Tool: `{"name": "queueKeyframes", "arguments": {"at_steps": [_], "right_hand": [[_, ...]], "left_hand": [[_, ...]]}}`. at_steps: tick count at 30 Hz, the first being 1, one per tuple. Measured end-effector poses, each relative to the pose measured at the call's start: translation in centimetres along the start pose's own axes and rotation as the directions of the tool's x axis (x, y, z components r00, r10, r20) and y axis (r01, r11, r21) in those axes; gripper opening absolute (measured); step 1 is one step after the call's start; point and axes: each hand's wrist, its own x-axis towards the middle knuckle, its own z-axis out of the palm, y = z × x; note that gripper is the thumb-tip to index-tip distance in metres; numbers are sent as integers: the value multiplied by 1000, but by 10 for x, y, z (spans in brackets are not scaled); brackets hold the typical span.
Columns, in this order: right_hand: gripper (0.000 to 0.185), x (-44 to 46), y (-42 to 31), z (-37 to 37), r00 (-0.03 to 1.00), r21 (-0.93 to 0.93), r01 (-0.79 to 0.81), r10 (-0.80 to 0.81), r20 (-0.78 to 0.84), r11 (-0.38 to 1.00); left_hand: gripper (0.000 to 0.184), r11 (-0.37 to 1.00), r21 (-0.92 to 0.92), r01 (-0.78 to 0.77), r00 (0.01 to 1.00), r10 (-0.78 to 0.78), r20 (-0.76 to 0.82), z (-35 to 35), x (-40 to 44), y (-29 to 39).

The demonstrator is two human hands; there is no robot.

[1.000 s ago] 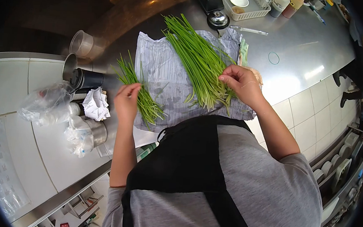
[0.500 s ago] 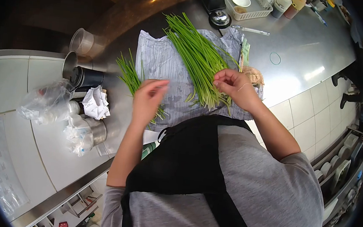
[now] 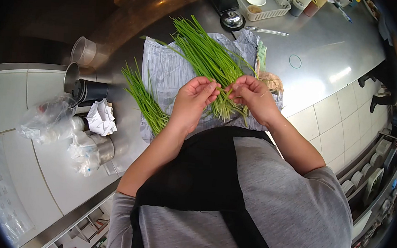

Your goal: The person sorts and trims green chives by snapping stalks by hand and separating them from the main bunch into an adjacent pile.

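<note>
A large bunch of long green chives [image 3: 209,52] lies slanting across crumpled newspaper [image 3: 159,60], its pale ends toward me. Over those pale ends my left hand [image 3: 193,102] and my right hand [image 3: 254,100] are close together, fingertips pinched. Between them runs a thin chive stalk [image 3: 223,88], gripped from both sides. A smaller bunch of chives [image 3: 144,96] rests on the left edge of the paper, beside my left forearm. The fingertips partly hide what they pinch.
On the steel counter [image 3: 315,63] lie a green rubber band [image 3: 295,61] and a pen [image 3: 267,31]. A call bell [image 3: 232,20] and a white basket [image 3: 268,13] stand behind. Left are a dark cup [image 3: 90,91] and plastic bags [image 3: 45,116]. Another person's legs [image 3: 381,78] show at right.
My left hand has moved right and closed in a pinch near my right hand. A stalk now stretches between them. The camera view has shifted slightly.
</note>
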Motion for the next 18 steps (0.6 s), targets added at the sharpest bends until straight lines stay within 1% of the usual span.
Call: {"name": "queueKeyframes", "arguments": {"at_steps": [1, 2, 4, 5, 7, 8, 9, 10, 11, 12, 13, 14, 15, 16, 17, 18], "right_hand": [[7, 0, 0, -1, 999, 119, -9, 13, -41, 993], [7, 1, -1, -3, 999, 119, -9, 14, -41, 993], [5, 3, -3, -10, 986, 138, -5, 27, -162, 990], [5, 6, -1, -18, 987, 136, -5, 27, -161, 991], [6, 13, 7, -38, 983, -112, 112, -127, -135, 987], [6, 13, 6, -41, 983, -113, 113, -128, -135, 987], [8, 13, 4, -44, 975, -335, 142, -189, -113, 932], [10, 13, 3, -45, 967, -538, 163, -242, -79, 827], [10, 11, 1, -42, 967, -537, 165, -243, -77, 827], [15, 8, -4, -35, 953, -836, 155, -303, -13, 526], [21, 5, -7, -28, 941, -985, 117, -331, 68, 130], [21, 4, -8, -23, 941, -985, 116, -333, 67, 131], [22, 3, -10, -18, 848, -967, 244, -501, 174, 78], [24, 3, -11, -12, 714, -933, 359, -645, 273, 3], [24, 2, -12, -5, 713, -932, 361, -646, 274, 3], [23, 0, -13, 2, 760, -852, 470, -596, 258, 230]], "left_hand": [[11, 1000, -20, -15, 1000, 14, -16, -1, -1, 1], [10, 999, -40, -30, 999, 29, -32, -1, -2, 1], [11, 999, -36, -34, 998, 33, -46, -2, -5, 3], [11, 999, -32, -40, 997, 38, -61, -3, -6, 4], [11, 998, -43, -51, 998, 49, -50, -5, -7, 2], [11, 997, -51, -62, 997, 60, -38, -5, -8, 2], [11, 997, -51, -63, 997, 61, -38, -4, -9, 2], [10, 997, -43, -56, 998, 54, -40, -2, -11, 3], [9, 998, -35, -49, 998, 48, -43, -1, -12, 3], [9, 998, -34, -50, 998, 48, -44, -1, -12, 2], [8, 998, -52, -39, 999, 37, -37, -2, -13, 0], [8, 997, -70, -30, 999, 28, -28, -2, -12, -2], [8, 997, -69, -31, 999, 30, -26, -1, -12, -4], [7, 997, -63, -31, 999, 30, -28, 0, -12, -5], [6, 998, -59, -31, 999, 29, -33, -1, -13, -7], [6, 998, -58, -31, 999, 29, -35, -2, -13, -10]]}}
